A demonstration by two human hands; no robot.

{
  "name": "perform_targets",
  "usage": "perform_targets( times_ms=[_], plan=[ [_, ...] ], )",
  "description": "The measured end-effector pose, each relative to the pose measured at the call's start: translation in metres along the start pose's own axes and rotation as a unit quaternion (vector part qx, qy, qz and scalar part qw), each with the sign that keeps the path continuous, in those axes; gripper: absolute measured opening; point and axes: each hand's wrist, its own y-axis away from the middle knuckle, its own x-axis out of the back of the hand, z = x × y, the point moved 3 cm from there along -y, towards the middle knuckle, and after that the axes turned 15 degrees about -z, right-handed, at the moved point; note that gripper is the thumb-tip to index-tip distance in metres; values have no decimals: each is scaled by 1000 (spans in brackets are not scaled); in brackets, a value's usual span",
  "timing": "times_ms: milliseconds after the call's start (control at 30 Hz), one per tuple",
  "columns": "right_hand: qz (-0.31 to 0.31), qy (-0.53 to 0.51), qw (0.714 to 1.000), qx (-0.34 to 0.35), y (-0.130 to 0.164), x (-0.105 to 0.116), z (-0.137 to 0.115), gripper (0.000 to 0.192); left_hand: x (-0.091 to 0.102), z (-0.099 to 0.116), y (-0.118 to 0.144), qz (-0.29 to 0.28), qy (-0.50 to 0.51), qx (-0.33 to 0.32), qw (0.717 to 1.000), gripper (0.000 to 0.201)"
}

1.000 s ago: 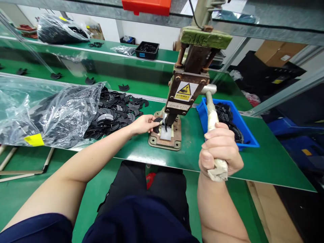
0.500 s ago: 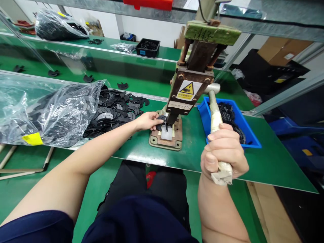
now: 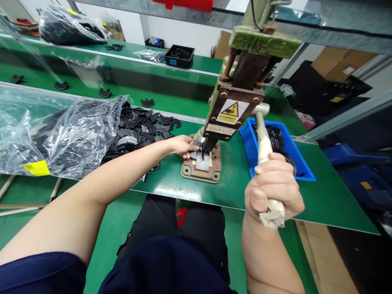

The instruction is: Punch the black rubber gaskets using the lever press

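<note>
Right hand (image 3: 274, 185) clenches the press lever (image 3: 263, 145); left hand (image 3: 183, 145) pinches a black part (image 3: 196, 152) on the press base (image 3: 200, 169). The pressing step appears underway; next, fingers likely must clear the die before lifting the part out.

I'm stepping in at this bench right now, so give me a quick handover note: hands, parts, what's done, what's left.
Left hand: fingertips holding a black curved piece on the press base, under the punch.
Right hand: closed around the wrapped lever handle.
Unpressed pieces: loose pile spilling from the plastic bag, left of the press.
Blue bin at right holds black pieces.
Done: piece placed at the die.
Left: whether it has been pressed cannot be told; most of the pile remains.
</note>
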Motion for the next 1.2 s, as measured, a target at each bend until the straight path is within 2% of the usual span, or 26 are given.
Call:
perform_targets(
  times_ms=[100,167,200,300,367,433,500,567,633,733,800,867,1000,1200],
  plan=[
    [3,-23,1000,18,-20,2,1,31,-2,1,2,0,24,4,1000,35],
    [21,-56,997,51,-48,7,1,18,-4,1,3,0,35,1,999,33],
    [29,-74,995,67,-65,11,2,18,-6,0,4,0,37,1,999,32],
    [27,-103,994,33,-110,23,10,47,-10,-3,12,12,46,-22,999,35],
    [24,-111,993,-17,-116,28,21,56,-13,-6,24,31,57,-64,996,38],
    [46,-104,992,-57,-96,26,33,55,-17,-10,41,41,60,-111,991,41],
    [47,-99,987,-114,-54,12,43,43,-23,-13,61,31,57,-148,987,44],
    [-27,-124,976,-178,-4,-16,46,31,-32,-15,81,9,54,-168,984,47],
    [-105,-161,952,-240,40,-48,39,30,-42,-15,97,-6,49,-178,983,48],
    [-156,-205,918,-301,79,-88,20,32,-57,-14,109,-12,42,-183,982,49],
    [-152,-219,906,-328,88,-103,11,30,-65,-16,112,-14,39,-182,982,48],
    [-138,-222,901,-348,91,-109,7,30,-71,-19,112,-15,37,-180,983,47],
    [-124,-214,900,-359,94,-107,4,29,-76,-22,115,-20,34,-180,983,46],
    [-147,-192,906,-347,98,-104,-3,23,-78,-14,118,-95,83,-155,980,46]
  ],
)
